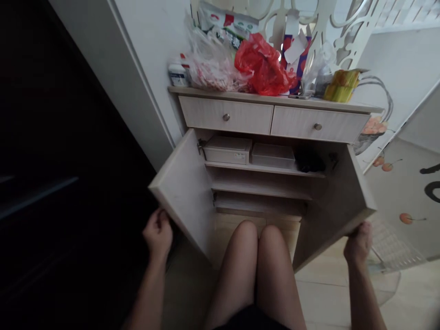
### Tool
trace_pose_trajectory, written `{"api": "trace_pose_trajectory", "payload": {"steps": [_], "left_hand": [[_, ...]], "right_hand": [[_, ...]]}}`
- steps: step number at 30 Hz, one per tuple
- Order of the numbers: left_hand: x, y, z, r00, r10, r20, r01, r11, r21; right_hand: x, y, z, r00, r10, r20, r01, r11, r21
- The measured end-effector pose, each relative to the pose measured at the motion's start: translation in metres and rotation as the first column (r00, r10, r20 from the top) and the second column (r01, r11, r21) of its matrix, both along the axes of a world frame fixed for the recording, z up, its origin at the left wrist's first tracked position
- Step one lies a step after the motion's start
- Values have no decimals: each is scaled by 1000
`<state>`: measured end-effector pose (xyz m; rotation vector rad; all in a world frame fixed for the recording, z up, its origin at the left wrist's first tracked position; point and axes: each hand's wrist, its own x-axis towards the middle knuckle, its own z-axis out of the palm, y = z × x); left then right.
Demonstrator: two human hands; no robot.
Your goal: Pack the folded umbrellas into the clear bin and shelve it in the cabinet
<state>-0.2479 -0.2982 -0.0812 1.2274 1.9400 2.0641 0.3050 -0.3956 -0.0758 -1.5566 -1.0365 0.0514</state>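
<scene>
A pale wooden cabinet (225,98) stands before my knees with both its doors swung out towards me. My left hand (158,233) is closed at the outer edge of the left cabinet door (189,192); its fingertips are partly hidden. On the other side, my right hand (358,243) grips the right cabinet door (340,206) from its outer face, with the fingers tucked behind the edge. Inside, the top shelf bears a white drawer box (227,151), a clear plastic bin (273,156) and a dark item (309,159). Two lower shelves (257,182) show beneath.
On the cabinet top lie a red plastic bag (263,66), a clear bag (215,64), a white bottle (178,75) and a yellow pack (342,85). A dark surface (68,137) fills the left. A see-through basket (395,247) stands right of the right door.
</scene>
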Motion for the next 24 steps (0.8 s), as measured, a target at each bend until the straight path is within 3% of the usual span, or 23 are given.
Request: {"api": "trace_pose_trajectory", "payload": {"steps": [2, 3, 6, 10, 16, 24], "left_hand": [[27, 4, 0, 992, -108, -73, 108, 994, 3], [41, 7, 1, 980, -175, -95, 175, 985, -6], [85, 24, 7, 914, -390, -113, 389, 921, -37], [144, 59, 14, 804, -588, -94, 586, 809, -49], [206, 118, 25, 737, -641, -214, 629, 766, -132], [237, 170, 46, 684, -657, -316, 572, 753, -326]], "right_hand": [[-29, 16, 4, 998, 10, -55, -4, 994, 105], [-43, 26, 9, 995, 76, -61, -68, 991, 119], [-82, 58, 24, 949, 312, -46, -308, 949, 71], [-115, 111, 36, 908, 418, -20, -419, 908, -10], [-142, 194, 36, 930, 351, 113, -347, 936, -56], [-154, 267, 31, 919, 316, 237, -319, 947, -29]]}}
